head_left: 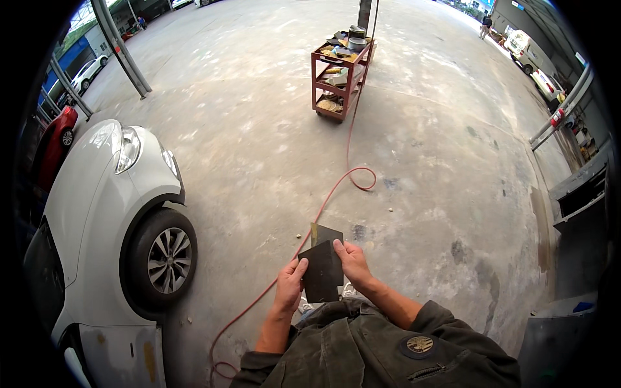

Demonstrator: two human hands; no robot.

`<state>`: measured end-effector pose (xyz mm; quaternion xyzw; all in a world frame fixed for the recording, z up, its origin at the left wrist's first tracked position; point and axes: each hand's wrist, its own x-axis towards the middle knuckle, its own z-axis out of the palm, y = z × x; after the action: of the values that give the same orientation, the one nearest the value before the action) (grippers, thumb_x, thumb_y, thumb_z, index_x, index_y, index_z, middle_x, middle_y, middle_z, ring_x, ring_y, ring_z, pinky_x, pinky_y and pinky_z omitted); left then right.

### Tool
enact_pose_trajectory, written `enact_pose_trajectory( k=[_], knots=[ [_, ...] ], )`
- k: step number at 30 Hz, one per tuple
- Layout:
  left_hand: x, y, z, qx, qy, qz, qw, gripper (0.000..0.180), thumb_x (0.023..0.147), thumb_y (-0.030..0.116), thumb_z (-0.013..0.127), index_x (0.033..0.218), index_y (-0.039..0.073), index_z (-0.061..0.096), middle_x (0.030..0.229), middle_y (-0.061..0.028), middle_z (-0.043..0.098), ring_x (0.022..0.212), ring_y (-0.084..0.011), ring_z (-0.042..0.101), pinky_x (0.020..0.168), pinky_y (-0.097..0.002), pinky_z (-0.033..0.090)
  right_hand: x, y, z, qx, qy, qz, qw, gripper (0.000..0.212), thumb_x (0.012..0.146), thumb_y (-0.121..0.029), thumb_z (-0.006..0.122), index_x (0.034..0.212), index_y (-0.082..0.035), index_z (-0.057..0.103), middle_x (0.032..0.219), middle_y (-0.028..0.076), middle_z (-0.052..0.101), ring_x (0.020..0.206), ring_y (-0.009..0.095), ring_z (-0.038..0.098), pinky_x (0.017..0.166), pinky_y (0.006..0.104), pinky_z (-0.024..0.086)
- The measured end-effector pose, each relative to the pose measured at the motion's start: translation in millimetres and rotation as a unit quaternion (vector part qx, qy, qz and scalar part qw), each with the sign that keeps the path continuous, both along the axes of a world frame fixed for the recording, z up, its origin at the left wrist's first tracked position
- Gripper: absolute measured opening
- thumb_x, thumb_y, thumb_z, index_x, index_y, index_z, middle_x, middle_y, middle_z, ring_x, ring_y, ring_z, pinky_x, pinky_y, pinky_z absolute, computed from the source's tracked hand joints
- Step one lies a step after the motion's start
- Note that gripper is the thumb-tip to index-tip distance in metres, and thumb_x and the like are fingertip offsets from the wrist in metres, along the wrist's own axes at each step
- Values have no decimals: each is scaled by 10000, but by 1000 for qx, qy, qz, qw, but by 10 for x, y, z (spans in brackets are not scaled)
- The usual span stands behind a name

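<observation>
In front of my body I hold dark, thin, flat sheets that look like sandpaper. My left hand [289,283] grips the left edge of the nearer dark sheet [321,275], its thumb on top. My right hand [354,264] is closed at the upper right, its thumb pressed down where the nearer sheet meets a farther dark sheet [331,235]. That farther sheet has a yellowish strip along its left edge and is partly covered by the nearer one. The fingers under the sheets are hidden.
A red hose [321,210] runs over the concrete floor, looping ahead of me. Farther off stands a red three-tier cart [349,68] loaded with cans and supplies. A white car [103,194] is close on my left, with a bare panel [123,352] below. Dark equipment [582,258] stands right.
</observation>
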<state>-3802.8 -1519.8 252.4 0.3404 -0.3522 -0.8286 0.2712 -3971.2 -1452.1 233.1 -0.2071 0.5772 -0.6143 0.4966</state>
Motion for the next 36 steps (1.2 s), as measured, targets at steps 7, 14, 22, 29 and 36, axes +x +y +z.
enact_pose_trajectory(
  k=[7,14,22,29,36],
  knots=[
    [-208,81,135,-324,-350,72,876,277,925,222,618,810,-29,630,607,-195,539,533,-183,492,546,-383,420,115,110,-8,40,222,25,974,508,963,-304,558,1330,37,476,1040,149,677,919,213,664,804,323,516],
    [-324,171,-11,-282,-203,21,937,227,961,192,572,920,-30,598,829,-97,660,758,-155,608,674,-313,500,162,122,-262,50,263,156,951,743,1000,-480,434,1499,22,205,1482,257,309,1390,356,315,1138,368,267],
    [-373,135,-56,-328,-271,-27,905,394,1009,280,486,1210,-46,578,1045,-187,680,930,-256,647,807,-359,518,223,254,178,16,508,8,861,717,974,-365,500,1486,43,208,1494,235,292,1380,372,318,1134,403,286],
    [-537,330,239,-368,-238,-1,899,472,1013,293,480,1333,-53,489,1125,-206,662,1016,-265,641,854,-355,514,200,297,176,-121,427,36,896,627,926,-220,543,1466,2,313,1452,248,380,1292,373,418,1081,409,354],
    [-415,42,18,-430,-288,47,854,549,916,151,678,1373,-33,434,1155,-176,633,1023,-252,619,838,-349,520,161,319,590,-140,32,63,988,402,1021,-297,463,1294,-7,516,1017,54,619,909,122,570,784,273,470]
  ],
)
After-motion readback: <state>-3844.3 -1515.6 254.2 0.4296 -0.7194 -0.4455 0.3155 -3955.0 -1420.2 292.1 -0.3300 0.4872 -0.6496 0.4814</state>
